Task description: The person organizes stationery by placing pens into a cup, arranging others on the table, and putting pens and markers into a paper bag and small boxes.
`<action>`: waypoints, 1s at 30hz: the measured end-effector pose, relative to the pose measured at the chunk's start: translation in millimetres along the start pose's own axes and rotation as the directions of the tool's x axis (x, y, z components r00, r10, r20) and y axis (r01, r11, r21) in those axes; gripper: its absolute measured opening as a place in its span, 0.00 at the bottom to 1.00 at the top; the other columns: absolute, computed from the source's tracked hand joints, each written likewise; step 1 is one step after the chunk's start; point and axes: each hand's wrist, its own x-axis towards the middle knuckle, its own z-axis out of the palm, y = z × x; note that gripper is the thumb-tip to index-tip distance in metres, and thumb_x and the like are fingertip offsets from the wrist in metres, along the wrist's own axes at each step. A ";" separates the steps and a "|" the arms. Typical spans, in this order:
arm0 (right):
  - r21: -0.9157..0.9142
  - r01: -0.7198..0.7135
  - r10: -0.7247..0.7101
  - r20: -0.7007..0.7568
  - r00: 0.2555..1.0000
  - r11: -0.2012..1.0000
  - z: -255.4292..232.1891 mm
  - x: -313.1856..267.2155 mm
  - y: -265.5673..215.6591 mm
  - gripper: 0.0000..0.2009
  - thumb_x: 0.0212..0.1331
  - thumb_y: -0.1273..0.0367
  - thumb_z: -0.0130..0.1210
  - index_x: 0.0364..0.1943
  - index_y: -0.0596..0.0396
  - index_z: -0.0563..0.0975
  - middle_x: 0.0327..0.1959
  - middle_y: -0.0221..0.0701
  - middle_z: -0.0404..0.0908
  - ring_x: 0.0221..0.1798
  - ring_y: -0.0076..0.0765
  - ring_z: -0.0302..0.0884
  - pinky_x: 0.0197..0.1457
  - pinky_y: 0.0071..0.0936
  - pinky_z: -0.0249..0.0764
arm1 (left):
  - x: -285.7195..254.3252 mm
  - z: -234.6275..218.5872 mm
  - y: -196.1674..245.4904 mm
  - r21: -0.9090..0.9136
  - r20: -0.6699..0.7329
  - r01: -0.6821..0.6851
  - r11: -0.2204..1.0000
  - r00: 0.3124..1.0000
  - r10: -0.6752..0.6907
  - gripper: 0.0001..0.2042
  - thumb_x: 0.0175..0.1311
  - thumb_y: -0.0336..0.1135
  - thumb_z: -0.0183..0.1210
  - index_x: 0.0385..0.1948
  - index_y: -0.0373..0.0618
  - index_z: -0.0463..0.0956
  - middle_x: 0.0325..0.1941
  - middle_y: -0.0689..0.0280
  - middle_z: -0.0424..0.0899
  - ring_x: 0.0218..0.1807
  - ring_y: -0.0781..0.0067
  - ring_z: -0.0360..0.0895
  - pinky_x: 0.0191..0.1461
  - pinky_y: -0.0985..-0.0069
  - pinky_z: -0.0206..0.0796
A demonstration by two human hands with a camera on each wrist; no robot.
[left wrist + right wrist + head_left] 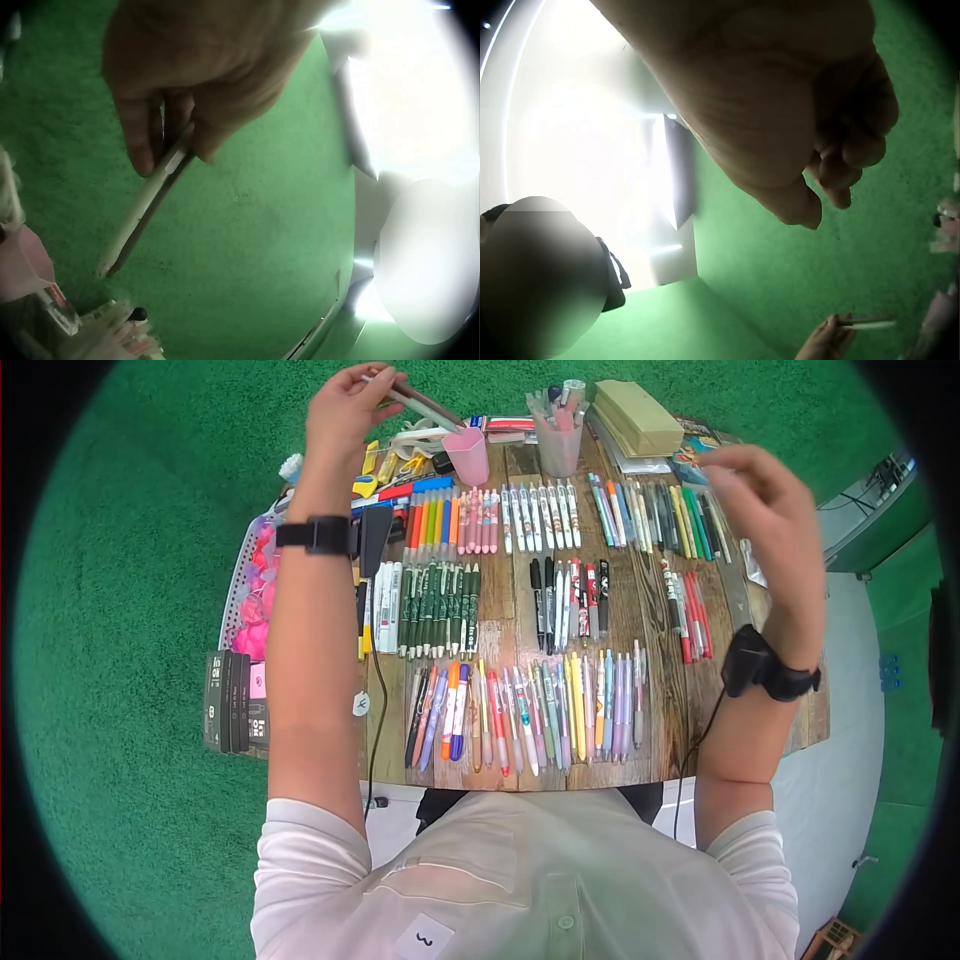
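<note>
My left hand [345, 415] is raised over the far left of the table and pinches two slim pens [425, 406], whose far ends point toward a pink cup [466, 458]. In the left wrist view the thumb and fingers of the left hand [202, 67] hold the pens [139, 214] near one end, side by side; the pink cup [24, 262] is at the left edge. My right hand [775, 520] is in the air over the far right, its fingers loosely bent. The right wrist view shows this hand [780, 112] holding nothing.
Rows of pens [525, 720] cover the wooden table [505, 592]. A clear cup of pens [558, 448] and stacked yellowish blocks [640, 418] stand at the back. On the left are a white basket [238, 585] with pink items and dark boxes [228, 700].
</note>
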 end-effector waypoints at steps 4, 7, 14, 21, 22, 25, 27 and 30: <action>0.173 0.033 0.010 -0.247 0.969 0.984 -36.6 -7.6 -0.3 0.12 0.70 0.64 0.60 0.45 0.59 0.84 0.23 0.16 0.69 0.26 0.11 0.60 0.30 0.16 0.54 | 33.4 2.6 -32.1 0.051 -0.019 0.002 0.999 1.000 -0.002 0.13 0.72 0.34 0.63 0.52 0.37 0.78 0.51 0.58 0.87 0.51 0.69 0.85 0.55 0.72 0.82; 0.272 0.082 -0.008 -0.263 0.965 0.959 -60.1 -9.1 10.8 0.12 0.71 0.65 0.59 0.45 0.61 0.84 0.22 0.17 0.67 0.25 0.12 0.57 0.30 0.17 0.51 | 38.0 13.3 -40.9 0.158 -0.033 0.029 0.987 0.999 -0.024 0.13 0.72 0.34 0.64 0.52 0.38 0.79 0.50 0.61 0.87 0.51 0.70 0.85 0.55 0.72 0.82; 0.296 0.134 -0.035 -0.316 0.948 0.946 -71.7 -6.9 21.1 0.15 0.71 0.63 0.59 0.48 0.65 0.83 0.22 0.17 0.65 0.25 0.11 0.55 0.30 0.17 0.50 | 38.2 22.1 -54.8 0.196 -0.019 0.078 0.977 0.997 -0.076 0.13 0.71 0.35 0.65 0.51 0.40 0.79 0.48 0.64 0.88 0.50 0.73 0.86 0.56 0.73 0.81; 0.304 0.122 -0.027 -0.299 0.954 0.945 -72.6 -7.1 19.6 0.16 0.71 0.63 0.59 0.48 0.65 0.83 0.22 0.17 0.65 0.25 0.12 0.55 0.30 0.18 0.50 | 39.8 21.3 -49.1 0.219 -0.026 0.085 0.972 0.996 -0.081 0.13 0.72 0.36 0.64 0.52 0.40 0.80 0.48 0.64 0.88 0.50 0.71 0.86 0.55 0.72 0.82; 0.305 0.144 -0.045 -0.310 0.950 0.941 -70.9 -6.8 18.8 0.16 0.71 0.63 0.59 0.48 0.65 0.83 0.22 0.17 0.64 0.24 0.13 0.55 0.30 0.19 0.50 | 44.1 18.0 -51.1 0.199 -0.017 0.074 0.977 0.997 -0.072 0.15 0.72 0.35 0.64 0.55 0.40 0.79 0.48 0.62 0.88 0.51 0.70 0.86 0.54 0.72 0.82; 0.309 0.158 -0.051 -0.329 0.943 0.938 -72.8 -1.4 25.7 0.15 0.72 0.64 0.57 0.49 0.64 0.82 0.22 0.16 0.63 0.25 0.13 0.55 0.31 0.19 0.50 | 71.6 -10.9 -66.9 0.148 0.042 0.046 0.988 0.998 -0.053 0.17 0.72 0.35 0.63 0.58 0.39 0.77 0.48 0.60 0.88 0.50 0.70 0.87 0.53 0.72 0.83; 0.310 0.140 -0.031 -0.332 0.943 0.940 -71.6 -9.4 22.0 0.14 0.73 0.65 0.56 0.49 0.64 0.82 0.23 0.16 0.62 0.26 0.13 0.55 0.31 0.19 0.50 | 44.0 12.9 -29.5 0.073 0.032 0.080 0.994 0.996 -0.082 0.13 0.72 0.34 0.64 0.53 0.38 0.78 0.44 0.61 0.87 0.44 0.71 0.86 0.48 0.74 0.81; 0.371 0.237 -0.095 -0.364 0.927 0.898 -50.3 -11.3 -0.9 0.10 0.71 0.65 0.60 0.38 0.58 0.80 0.17 0.16 0.68 0.17 0.11 0.58 0.21 0.14 0.54 | 2.0 48.0 12.8 -0.027 0.098 0.101 0.994 0.990 -0.098 0.10 0.72 0.32 0.63 0.48 0.38 0.78 0.39 0.61 0.87 0.38 0.70 0.85 0.43 0.73 0.81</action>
